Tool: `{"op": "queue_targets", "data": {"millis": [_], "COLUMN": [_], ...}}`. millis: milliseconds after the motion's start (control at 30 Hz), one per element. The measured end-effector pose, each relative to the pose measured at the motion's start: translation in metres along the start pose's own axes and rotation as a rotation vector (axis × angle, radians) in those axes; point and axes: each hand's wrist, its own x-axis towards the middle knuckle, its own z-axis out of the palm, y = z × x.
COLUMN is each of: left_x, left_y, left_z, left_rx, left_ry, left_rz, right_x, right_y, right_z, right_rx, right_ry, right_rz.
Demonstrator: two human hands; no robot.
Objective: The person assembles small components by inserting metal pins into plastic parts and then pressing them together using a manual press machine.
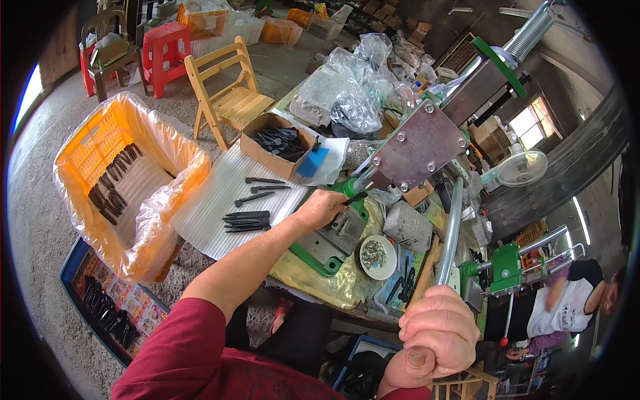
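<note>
My right hand point(440, 330) is wrapped round the end of a metal lever point(455, 233) that belongs to a green hand press point(419, 143). Under the press ram, my left hand point(322, 210) pinches a slim black part point(356, 198), most of it hidden by the fingers. Below that hand lies the steel fixture point(343, 233) on the green press base point(328, 265). To the left, several black handle-like pieces point(247, 221) rest on white foam sheeting point(207, 207). A white bowl point(378, 257) of small metal parts stands right of the base.
A cardboard box point(267, 170) of black pieces sits behind the foam. An orange crate point(87, 160) lined with plastic stands left, above a blue-edged tray point(73, 257). A wooden chair point(233, 110) is beyond. At far right, another person point(563, 300) works near a second green press point(505, 270).
</note>
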Motion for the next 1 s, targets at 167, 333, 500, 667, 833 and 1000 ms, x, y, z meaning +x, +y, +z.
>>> {"op": "queue_targets", "data": {"millis": [167,333,500,667,833,1000], "left_x": [0.001,0.002,0.0,0.0,0.002,0.006], "left_y": [-0.002,-0.007,-0.008,-0.006,-0.005,0.0], "left_z": [-0.002,0.005,0.006,0.005,0.001,0.0], "left_rx": [-0.001,0.002,-0.013,-0.012,-0.008,-0.002], "left_ry": [0.003,0.058,0.061,0.063,0.025,-0.002], "left_rz": [-0.024,0.046,0.062,0.024,0.006,0.016], "right_x": [-0.007,-0.098,-0.098,-0.088,-0.049,-0.025], "right_y": [0.011,0.098,0.095,0.082,0.036,0.018], "right_z": [0.005,0.03,0.031,0.025,0.004,-0.009], "right_rx": [0.035,-0.346,-0.287,-0.246,-0.089,0.037], "right_ry": [0.029,-0.346,-0.283,-0.321,-0.252,-0.175], "right_rz": [-0.003,-0.322,-0.267,-0.245,-0.114,0.002]}}
